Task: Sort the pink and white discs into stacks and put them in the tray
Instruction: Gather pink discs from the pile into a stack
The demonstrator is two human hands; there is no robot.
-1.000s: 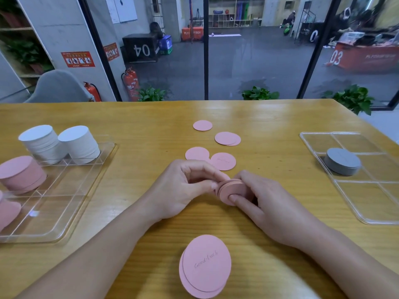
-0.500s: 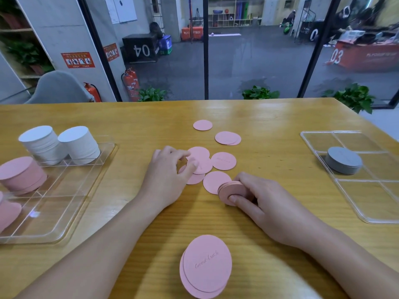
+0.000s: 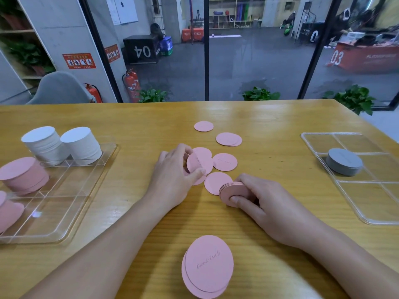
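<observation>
My left hand pinches a single pink disc tilted up off the table. My right hand grips a small stack of pink discs standing on edge on the table. Loose pink discs lie flat just beyond: one, one, an overlapping pair and a far one. Two overlapping pink discs lie near the front edge. The clear tray at left holds two white stacks and pink stacks.
A second clear tray at the right holds a grey stack of discs. The wooden table ends at a glass wall behind. A grey chair stands beyond the far left corner.
My left hand left the stack, reached left to the loose discs and lifted one pink disc onto its edge. My right hand stayed on the stack.
</observation>
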